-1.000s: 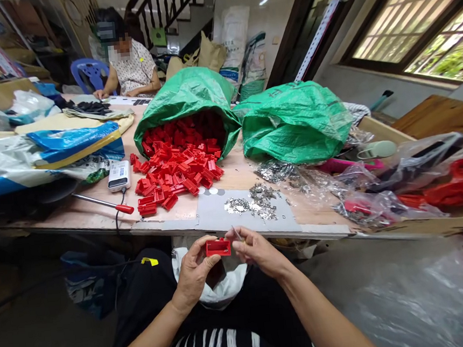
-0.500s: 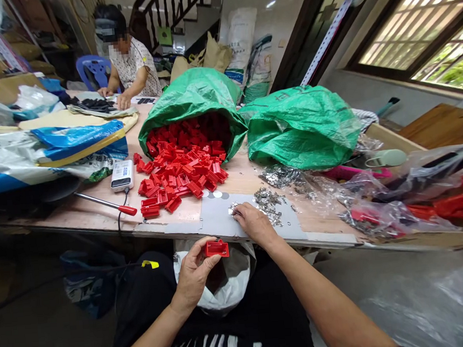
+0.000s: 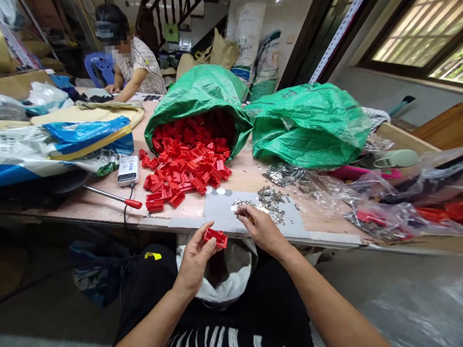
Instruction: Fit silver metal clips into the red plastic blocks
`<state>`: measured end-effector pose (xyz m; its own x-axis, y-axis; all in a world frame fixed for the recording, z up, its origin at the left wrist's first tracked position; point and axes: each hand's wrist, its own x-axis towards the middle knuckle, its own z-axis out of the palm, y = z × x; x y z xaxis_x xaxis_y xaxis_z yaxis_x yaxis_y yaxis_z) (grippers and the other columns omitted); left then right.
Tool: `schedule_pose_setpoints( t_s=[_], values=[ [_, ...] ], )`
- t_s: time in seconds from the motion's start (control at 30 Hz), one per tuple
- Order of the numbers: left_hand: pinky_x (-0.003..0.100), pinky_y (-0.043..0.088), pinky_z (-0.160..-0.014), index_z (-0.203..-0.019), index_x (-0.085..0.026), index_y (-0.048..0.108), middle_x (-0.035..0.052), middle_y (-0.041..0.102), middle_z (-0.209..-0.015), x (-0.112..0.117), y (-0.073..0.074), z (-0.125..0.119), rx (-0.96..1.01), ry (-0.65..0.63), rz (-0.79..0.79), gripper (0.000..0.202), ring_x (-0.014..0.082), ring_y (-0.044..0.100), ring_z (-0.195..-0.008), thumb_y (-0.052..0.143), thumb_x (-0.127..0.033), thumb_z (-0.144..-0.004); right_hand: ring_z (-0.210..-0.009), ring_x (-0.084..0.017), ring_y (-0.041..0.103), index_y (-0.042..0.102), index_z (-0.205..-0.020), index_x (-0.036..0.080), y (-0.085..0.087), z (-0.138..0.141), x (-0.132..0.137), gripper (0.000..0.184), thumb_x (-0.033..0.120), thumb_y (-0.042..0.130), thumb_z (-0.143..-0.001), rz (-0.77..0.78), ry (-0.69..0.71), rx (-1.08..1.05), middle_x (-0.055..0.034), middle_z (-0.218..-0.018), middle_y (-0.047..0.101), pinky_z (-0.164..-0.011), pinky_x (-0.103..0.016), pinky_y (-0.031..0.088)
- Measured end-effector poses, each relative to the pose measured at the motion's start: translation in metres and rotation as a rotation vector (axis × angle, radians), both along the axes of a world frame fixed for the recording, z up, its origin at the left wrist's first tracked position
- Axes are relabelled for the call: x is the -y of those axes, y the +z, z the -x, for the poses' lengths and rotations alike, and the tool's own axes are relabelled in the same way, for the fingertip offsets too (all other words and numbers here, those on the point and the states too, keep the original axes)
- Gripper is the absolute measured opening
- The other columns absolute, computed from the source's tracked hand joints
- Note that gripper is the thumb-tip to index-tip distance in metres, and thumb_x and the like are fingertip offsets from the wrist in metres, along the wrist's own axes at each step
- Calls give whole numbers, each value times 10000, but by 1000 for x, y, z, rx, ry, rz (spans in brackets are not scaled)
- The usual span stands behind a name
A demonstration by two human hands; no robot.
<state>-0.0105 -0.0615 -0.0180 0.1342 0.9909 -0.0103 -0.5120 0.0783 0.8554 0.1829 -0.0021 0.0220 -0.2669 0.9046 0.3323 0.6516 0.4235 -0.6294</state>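
Closest in: my view has the left hand (image 3: pixel 194 258) up over the lap, fingers and thumb closed around a red plastic housing (image 3: pixel 215 238), held tilted just above the table edge. It reads as a hollow, stiff, light moulding. I'd take it by the outer walls and keep the open side clear. The surface looks smooth, so it could slip a little.

The right hand (image 3: pixel 263 231) hovers at the grey sheet (image 3: pixel 220 209), thumb and fingertips (image 3: pixel 244 210) pinched nearly closed. There may be a tiny metal piece between them, but it's too small to confirm. Just beyond lies a loose heap of small metal clips (image 3: pixel 270 201): light, fiddly, best pinched one at a time.

Further out, red plastic housings (image 3: pixel 185 172) spill across the wooden table (image 3: pixel 236 181) from a green woven sack (image 3: pixel 192 96), with a second green sack (image 3: pixel 308 126) beside it. A red-handled screwdriver (image 3: pixel 114 197) and a power bank (image 3: pixel 128 170) sit left. Far end: a co-worker (image 3: pixel 137 68), working separately.
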Motion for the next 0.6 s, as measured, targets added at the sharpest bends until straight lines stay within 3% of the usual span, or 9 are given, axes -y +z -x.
schedule_pose_setpoints(
  t_s=[0.13,0.23,0.43,0.6],
  values=[
    [276,497,-841,-1316,-218,499,48,615,-990,0,6,-3,31,-1,24,561,120,593,-867,671,-322,-792,-580,-117,530,578,-903,176,9,10,25,142,290,495,-883,175,81,-142,0,-673,574,-573,-232,392],
    [258,501,-814,-1316,-228,507,41,608,-982,0,8,-5,36,-13,31,570,110,583,-848,681,-320,-781,-529,-108,518,569,-887,173,10,17,38,154,313,505,-885,258,115,-256,10,-640,554,-537,-228,384],
    [233,496,-780,-1247,-243,568,22,592,-969,1,14,-8,100,-28,35,501,96,577,-829,696,-304,-766,-757,-132,534,610,-849,170,5,20,46,98,244,550,-869,97,192,-234,-34,-812,581,-703,-244,406],
    [226,482,-752,-1219,-194,587,50,625,-969,-1,19,-7,86,-36,41,491,105,583,-814,703,-306,-755,-767,-128,522,613,-870,172,6,15,49,93,222,536,-886,95,296,-195,-37,-826,563,-699,-238,403]
  ],
)
